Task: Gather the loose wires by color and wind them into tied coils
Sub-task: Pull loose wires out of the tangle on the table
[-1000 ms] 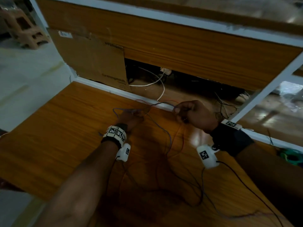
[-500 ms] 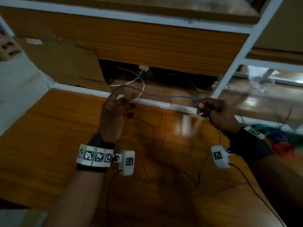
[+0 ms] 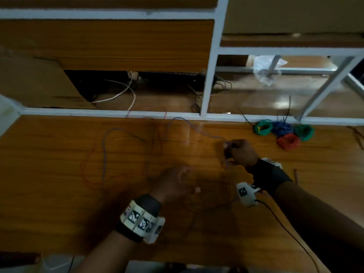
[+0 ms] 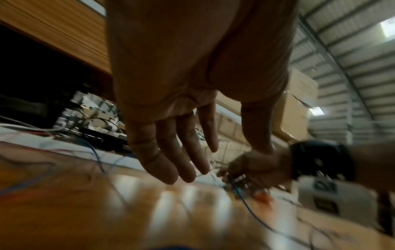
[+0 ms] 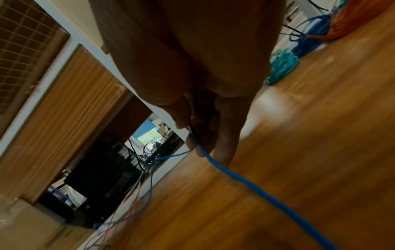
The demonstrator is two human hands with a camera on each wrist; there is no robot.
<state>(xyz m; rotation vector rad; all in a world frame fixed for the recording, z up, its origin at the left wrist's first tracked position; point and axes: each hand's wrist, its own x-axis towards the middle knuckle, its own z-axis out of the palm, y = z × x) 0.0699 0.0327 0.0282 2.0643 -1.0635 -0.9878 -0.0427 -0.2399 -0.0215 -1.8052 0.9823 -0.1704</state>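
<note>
A long blue wire point(image 3: 104, 154) loops across the wooden table point(image 3: 49, 194), and a loose red wire point(image 3: 86, 174) lies beside it. My right hand point(image 3: 238, 152) pinches the blue wire point(image 5: 213, 162) between thumb and fingers, right of centre. My left hand point(image 3: 177, 184) hovers above the table with fingers straight and relaxed point(image 4: 171, 152), holding nothing. Wound coils sit at the far right edge: green point(image 3: 263, 127), blue point(image 3: 281, 129), red point(image 3: 288, 141) and another green point(image 3: 305, 132).
A white frame rail point(image 3: 98, 112) bounds the table's far edge, with a white upright post point(image 3: 208, 75). Behind it are a cardboard sheet point(image 3: 35, 83), white and black cables point(image 3: 122, 93) and a plastic bag point(image 3: 266, 67). A short wire piece point(image 3: 295, 175) lies at right.
My left hand let go of the blue wire, dropped back toward me and opened. My right hand kept its pinch and moved right. The wire now lies slack on the table.
</note>
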